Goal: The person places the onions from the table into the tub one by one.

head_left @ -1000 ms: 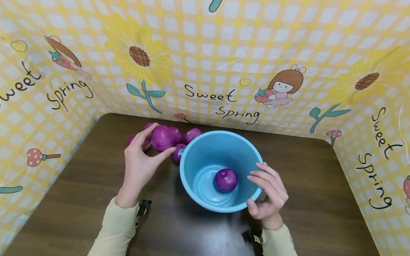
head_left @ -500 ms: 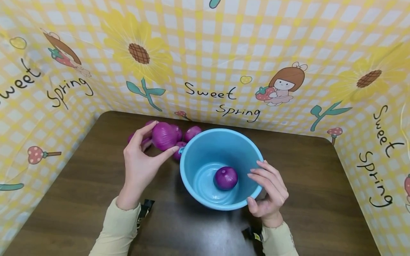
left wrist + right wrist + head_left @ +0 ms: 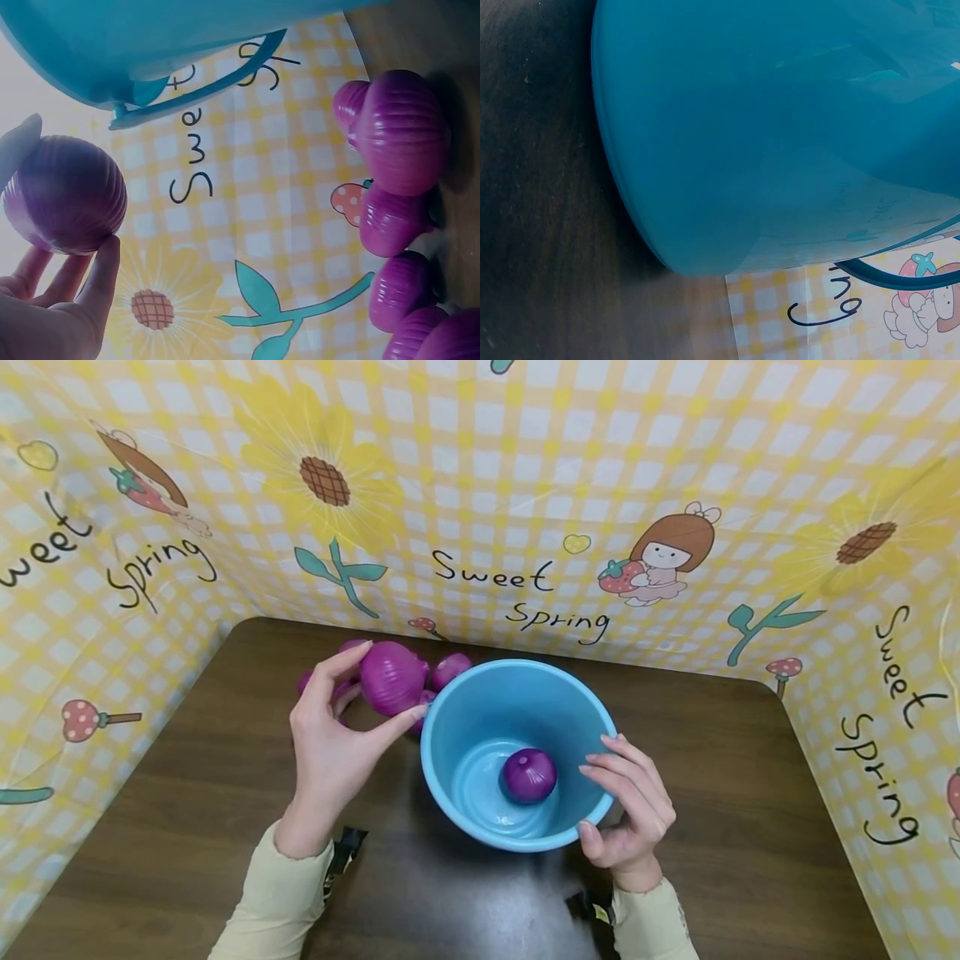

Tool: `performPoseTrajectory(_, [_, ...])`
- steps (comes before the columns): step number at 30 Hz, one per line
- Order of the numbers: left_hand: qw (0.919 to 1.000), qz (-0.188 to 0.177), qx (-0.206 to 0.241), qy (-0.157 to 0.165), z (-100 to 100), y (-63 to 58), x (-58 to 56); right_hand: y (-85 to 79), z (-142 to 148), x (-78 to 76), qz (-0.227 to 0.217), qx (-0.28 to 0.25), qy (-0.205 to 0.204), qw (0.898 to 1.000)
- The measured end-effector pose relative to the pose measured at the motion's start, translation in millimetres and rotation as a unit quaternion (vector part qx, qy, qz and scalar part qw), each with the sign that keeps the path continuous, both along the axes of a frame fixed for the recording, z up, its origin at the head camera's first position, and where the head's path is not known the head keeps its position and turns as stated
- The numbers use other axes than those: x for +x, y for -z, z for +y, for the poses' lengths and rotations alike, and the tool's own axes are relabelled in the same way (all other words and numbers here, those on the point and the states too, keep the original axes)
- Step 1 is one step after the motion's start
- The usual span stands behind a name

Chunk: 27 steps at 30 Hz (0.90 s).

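Between thumb and fingers, my left hand (image 3: 333, 743) holds a red onion (image 3: 393, 678) in the air, left of the blue bucket (image 3: 517, 710). The left wrist view shows this onion (image 3: 66, 195) apart from the bucket's handle (image 3: 202, 94). My right hand (image 3: 630, 810) grips the bucket's right rim, fingers over the inside and thumb at the near edge. One red onion (image 3: 529, 775) lies on the bucket's bottom. In the right wrist view the bucket wall (image 3: 765, 150) fills most of the frame, and the hand is out of sight.
Several more red onions (image 3: 405, 131) sit clustered on the dark wooden table (image 3: 750, 793), left of the bucket and partly behind the left hand. A yellow checked cloth (image 3: 495, 485) rises along the table's back and sides.
My left hand, with the onion in it, has edged slightly right and up toward the bucket. The right hand and the bucket have stayed in place.
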<state>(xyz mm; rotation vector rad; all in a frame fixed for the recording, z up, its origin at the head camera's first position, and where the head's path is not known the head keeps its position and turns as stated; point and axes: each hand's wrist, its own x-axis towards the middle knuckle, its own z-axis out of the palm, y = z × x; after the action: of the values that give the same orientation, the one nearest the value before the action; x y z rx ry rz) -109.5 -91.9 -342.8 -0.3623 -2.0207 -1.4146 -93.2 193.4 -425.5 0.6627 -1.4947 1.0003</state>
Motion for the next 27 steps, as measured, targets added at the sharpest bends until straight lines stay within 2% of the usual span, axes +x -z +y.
performPoseTrajectory(9, [0.9994, 0.028, 0.012, 0.016, 8, -6.4, 4.3, 0.2, 0, 0.1, -0.004, -0.001, 0.0, 1.0])
performPoseTrajectory(19, [0.9979, 0.051, -0.003, 0.041, 14, -8.2, 4.3, 5.3, 4, -1.5, 0.008, -0.002, -0.004, 1.0])
performPoseTrajectory(27, [0.9951, 0.059, -0.024, 0.075, 14, 21.1, -8.4, 1.0, 1, -1.0, 0.007, -0.003, -0.005, 1.0])
